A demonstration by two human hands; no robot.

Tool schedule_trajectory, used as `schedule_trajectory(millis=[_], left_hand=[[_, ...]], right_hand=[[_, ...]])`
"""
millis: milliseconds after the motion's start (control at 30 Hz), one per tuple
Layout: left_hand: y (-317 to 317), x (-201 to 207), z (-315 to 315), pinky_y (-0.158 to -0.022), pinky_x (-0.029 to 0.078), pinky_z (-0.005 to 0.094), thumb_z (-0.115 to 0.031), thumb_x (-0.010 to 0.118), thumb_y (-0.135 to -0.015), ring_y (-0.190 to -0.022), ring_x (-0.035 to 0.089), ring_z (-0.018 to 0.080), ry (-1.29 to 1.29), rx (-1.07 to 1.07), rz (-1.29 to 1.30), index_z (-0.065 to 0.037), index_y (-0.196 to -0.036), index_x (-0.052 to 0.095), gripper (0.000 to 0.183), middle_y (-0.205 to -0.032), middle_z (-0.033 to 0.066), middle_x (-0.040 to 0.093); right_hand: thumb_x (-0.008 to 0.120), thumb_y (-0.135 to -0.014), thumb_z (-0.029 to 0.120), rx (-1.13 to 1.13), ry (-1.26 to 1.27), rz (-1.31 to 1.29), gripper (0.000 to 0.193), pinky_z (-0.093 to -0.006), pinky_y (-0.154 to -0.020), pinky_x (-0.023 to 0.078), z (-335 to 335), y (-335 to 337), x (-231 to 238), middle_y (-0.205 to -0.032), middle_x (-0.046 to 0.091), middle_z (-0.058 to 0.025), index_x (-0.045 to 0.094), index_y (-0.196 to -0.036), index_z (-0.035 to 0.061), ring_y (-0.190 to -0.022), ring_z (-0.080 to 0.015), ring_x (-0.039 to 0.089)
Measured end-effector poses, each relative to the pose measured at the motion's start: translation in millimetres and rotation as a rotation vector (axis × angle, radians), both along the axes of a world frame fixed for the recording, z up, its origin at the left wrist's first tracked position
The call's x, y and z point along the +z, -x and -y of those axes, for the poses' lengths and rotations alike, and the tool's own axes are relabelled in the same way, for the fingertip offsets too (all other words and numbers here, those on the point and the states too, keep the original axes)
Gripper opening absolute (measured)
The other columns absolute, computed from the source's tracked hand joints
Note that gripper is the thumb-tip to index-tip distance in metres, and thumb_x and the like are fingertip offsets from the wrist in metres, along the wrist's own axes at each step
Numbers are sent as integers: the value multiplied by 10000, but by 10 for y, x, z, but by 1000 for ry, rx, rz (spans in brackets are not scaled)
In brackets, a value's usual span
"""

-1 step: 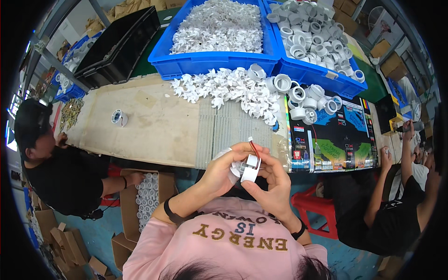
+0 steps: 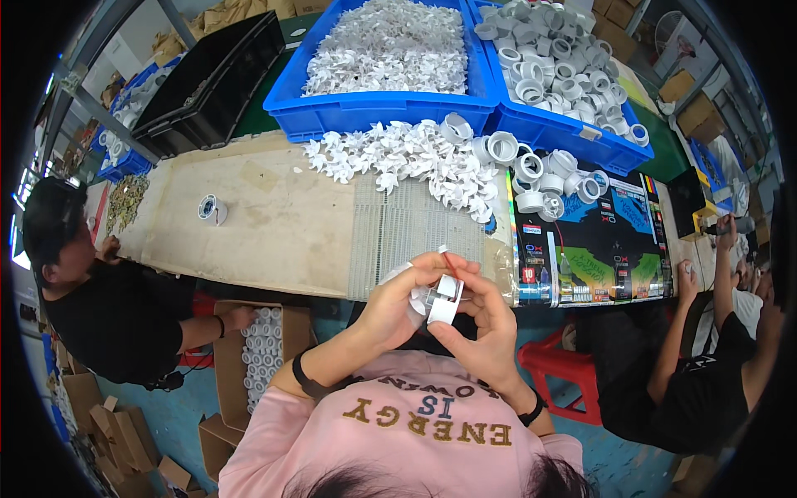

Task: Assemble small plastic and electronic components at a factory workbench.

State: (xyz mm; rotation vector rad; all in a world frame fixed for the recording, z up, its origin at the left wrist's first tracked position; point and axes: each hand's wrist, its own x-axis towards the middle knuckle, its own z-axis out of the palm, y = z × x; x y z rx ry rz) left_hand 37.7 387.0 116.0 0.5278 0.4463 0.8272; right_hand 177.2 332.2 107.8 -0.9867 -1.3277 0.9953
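Observation:
Above my lap, just off the table's near edge, both hands are closed round a small white plastic housing (image 2: 443, 310). Red wires run up from it between my fingers to a small white plug (image 2: 442, 249). My left hand (image 2: 397, 303) grips its left side, with a whitish translucent piece (image 2: 419, 300) by the fingers whose kind I cannot make out. On the other side, my right hand (image 2: 488, 325) pinches the housing between thumb and fingers. Beyond them, white fan blades (image 2: 407, 162) lie heaped on the table, with white plastic rings (image 2: 552, 178) to their right.
A blue crate (image 2: 382, 106) of fan blades and another blue crate (image 2: 573, 124) of rings stand behind. One round white part (image 2: 212, 209) sits left on the table. A co-worker (image 2: 108, 290) sits left by a carton (image 2: 286, 349); a red stool (image 2: 564, 378) stands right.
The white housing has turned slightly in my fingers, and the plug on the red wires has shifted a little down and left. Both hands stay in place.

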Motion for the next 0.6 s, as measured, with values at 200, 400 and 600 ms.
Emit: schedule_trajectory(millis=[200,400,600], left_hand=[[-183,50,14,-1000,421,432,-185,414,-942,-1185,506,323,32,192,-93,29,-1200,448,337,-1233,218,531],[-181,80,8,-985,443,453,-145,414,-942,-1189,502,339,54,183,-21,13,-1259,369,357,-1220,234,536],[-172,118,27,-958,465,415,-93,392,-936,-1172,519,324,-77,206,-145,19,-1256,371,340,-1210,234,549]], right_hand=[[783,-689,67,-112,-197,356,628,-315,-770,534,-51,-12,66,-1140,555,-184,469,-1218,-60,-936,-237,633],[785,-692,32,-63,-9,140,665,-306,-863,496,10,-66,79,-1194,546,-160,441,-1254,-53,-996,-201,603],[784,-694,25,-54,36,120,666,-302,-851,498,21,-84,59,-1195,547,-147,441,-1260,-49,-989,-189,604]])
